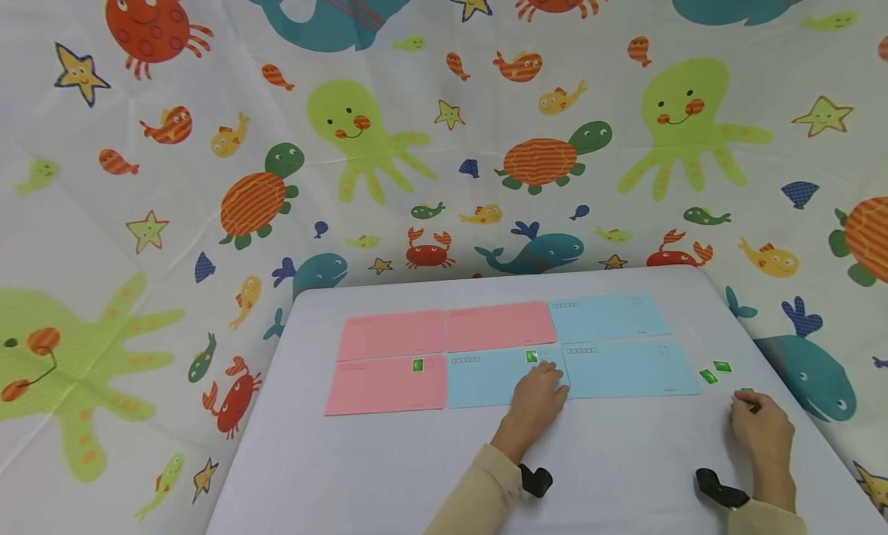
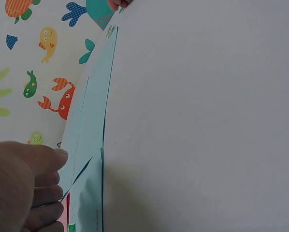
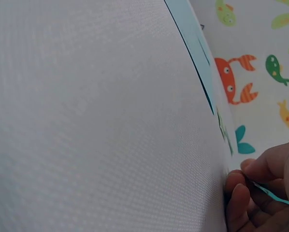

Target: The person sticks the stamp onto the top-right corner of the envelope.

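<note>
My left hand (image 1: 537,400) rests on the blue envelope (image 1: 479,385) in the middle of the front row, its fingertips just right of a green stamp (image 1: 532,357) near the top edge. In the left wrist view the left thumb (image 2: 48,157) lies over the blue paper. At the table's right side, my right hand (image 1: 766,431) has its thumb and fingertips together, with a small dark green stamp (image 1: 753,406) seemingly pinched between them. Another bit of green shows just beyond those fingertips. Two loose green stamps, one of them the nearer stamp (image 1: 708,376), lie beyond the hand.
A front-row pink envelope (image 1: 385,392) carries a green stamp (image 1: 418,365). Behind it lie two pink envelopes, including this left one (image 1: 391,334), and a blue envelope (image 1: 610,317). Another blue envelope (image 1: 631,369) is at front right. A sea-animal cloth (image 1: 444,149) hangs behind the white table (image 1: 416,473).
</note>
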A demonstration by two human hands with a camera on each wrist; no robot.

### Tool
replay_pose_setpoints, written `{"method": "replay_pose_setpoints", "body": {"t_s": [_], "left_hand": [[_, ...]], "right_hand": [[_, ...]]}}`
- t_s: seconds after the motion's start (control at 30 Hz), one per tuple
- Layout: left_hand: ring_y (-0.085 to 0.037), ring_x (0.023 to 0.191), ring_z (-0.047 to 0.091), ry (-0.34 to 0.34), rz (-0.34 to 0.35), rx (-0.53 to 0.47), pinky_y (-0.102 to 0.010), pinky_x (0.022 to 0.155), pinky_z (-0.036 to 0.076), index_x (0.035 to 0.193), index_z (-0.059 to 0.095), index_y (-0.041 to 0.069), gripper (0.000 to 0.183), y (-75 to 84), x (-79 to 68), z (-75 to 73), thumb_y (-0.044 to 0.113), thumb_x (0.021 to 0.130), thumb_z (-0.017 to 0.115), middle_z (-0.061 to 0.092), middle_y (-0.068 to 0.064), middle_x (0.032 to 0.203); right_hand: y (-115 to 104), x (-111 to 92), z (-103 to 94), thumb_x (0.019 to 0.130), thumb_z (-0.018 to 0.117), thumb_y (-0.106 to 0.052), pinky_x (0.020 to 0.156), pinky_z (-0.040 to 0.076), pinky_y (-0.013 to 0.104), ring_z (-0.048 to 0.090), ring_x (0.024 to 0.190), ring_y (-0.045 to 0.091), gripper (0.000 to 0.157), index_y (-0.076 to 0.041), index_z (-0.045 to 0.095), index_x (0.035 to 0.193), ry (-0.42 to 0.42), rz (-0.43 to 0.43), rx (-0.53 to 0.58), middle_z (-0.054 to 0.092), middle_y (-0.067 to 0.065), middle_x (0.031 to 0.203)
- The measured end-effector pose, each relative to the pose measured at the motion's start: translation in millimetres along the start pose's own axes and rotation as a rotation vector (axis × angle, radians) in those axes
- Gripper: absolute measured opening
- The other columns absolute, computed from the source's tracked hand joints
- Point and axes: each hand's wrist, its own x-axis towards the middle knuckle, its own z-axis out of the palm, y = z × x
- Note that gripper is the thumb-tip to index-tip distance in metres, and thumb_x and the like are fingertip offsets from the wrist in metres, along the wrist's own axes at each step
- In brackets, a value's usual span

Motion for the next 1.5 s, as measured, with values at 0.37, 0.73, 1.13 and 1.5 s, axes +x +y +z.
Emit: {"method": "replay_pose_setpoints", "body": {"t_s": [0.37, 0.73, 1.13, 1.5], "left_hand": [[-0.017, 0.130, 0.061, -0.004, 0.029, 0.005, -0.031, 0.110, 0.048, 0.115, 0.075, 0.010, 0.025, 7.5, 1.0, 16.4, 0.023, 0.096, 0.066, 0.069, -0.003, 0.131], [-0.014, 0.129, 0.061, -0.012, 0.082, 0.043, -0.027, 0.109, 0.048, 0.115, 0.075, 0.011, 0.025, 8.6, 3.3, 26.5, 0.026, 0.097, 0.065, 0.069, -0.001, 0.131], [-0.010, 0.124, 0.064, 0.026, 0.109, 0.110, -0.026, 0.104, 0.052, 0.108, 0.077, 0.013, 0.020, 8.2, 13.4, 32.0, 0.025, 0.096, 0.067, 0.072, 0.001, 0.125], [-0.010, 0.123, 0.065, 0.017, 0.089, 0.087, -0.026, 0.104, 0.052, 0.108, 0.077, 0.012, 0.019, 8.1, 13.9, 27.1, 0.022, 0.095, 0.068, 0.073, 0.001, 0.123]], "right_hand": [[-1, -4, -4.4, 0.100, 0.040, -0.014, 0.084, 0.044, 0.054, 0.042, 0.114, 0.050, 0.057, 0.008, 0.027, 0.150, -0.032, 0.018, 0.039, 0.041, 0.038, 0.132], [-3, 0, -4.1, 0.102, 0.046, -0.015, 0.070, 0.042, 0.035, 0.046, 0.107, 0.045, 0.053, 0.010, 0.030, 0.146, -0.033, 0.026, 0.036, 0.045, 0.033, 0.122], [-15, 4, -4.4, 0.101, 0.057, -0.020, 0.048, 0.044, 0.009, 0.055, 0.058, -0.004, 0.052, 0.007, 0.040, 0.141, -0.001, 0.026, 0.166, 0.066, 0.013, 0.097], [-29, 7, 2.7, 0.096, 0.068, -0.021, 0.055, 0.055, 0.014, 0.064, 0.055, -0.002, 0.039, 0.003, 0.050, 0.121, -0.052, -0.008, 0.344, 0.056, -0.027, 0.059]]}}
